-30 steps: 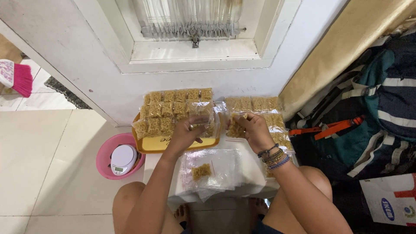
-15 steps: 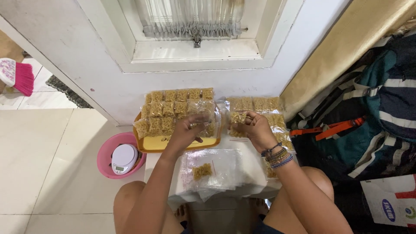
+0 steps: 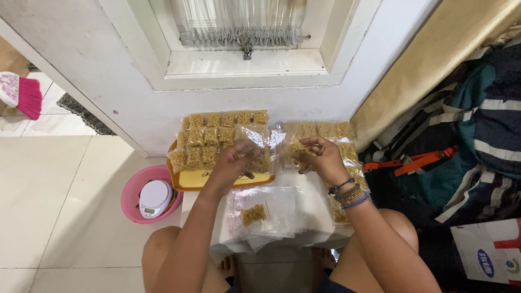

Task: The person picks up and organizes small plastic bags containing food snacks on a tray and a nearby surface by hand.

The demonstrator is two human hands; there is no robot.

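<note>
— Fingers first: what have yours got?

— Both sets are pinched shut on one clear bag (image 3: 259, 142). My left hand (image 3: 234, 164) grips its left side and my right hand (image 3: 320, 157) holds the other side, with a yellow snack piece (image 3: 297, 148) just at my right fingertips.

— Where is the bag?

— Raised between my hands, over the far edge of the small white table (image 3: 309, 201), in front of the orange tray (image 3: 217, 182) of packed snacks.

— And nearer you?

— A stack of empty clear bags (image 3: 271, 214) lies at the table's near edge, one snack piece on top, well apart from my fingers. More packed snacks (image 3: 325, 130) lie along the right edge. On the floor beyond the left edge, a pink bowl (image 3: 133, 195) holds a white scale (image 3: 154, 198).
</note>
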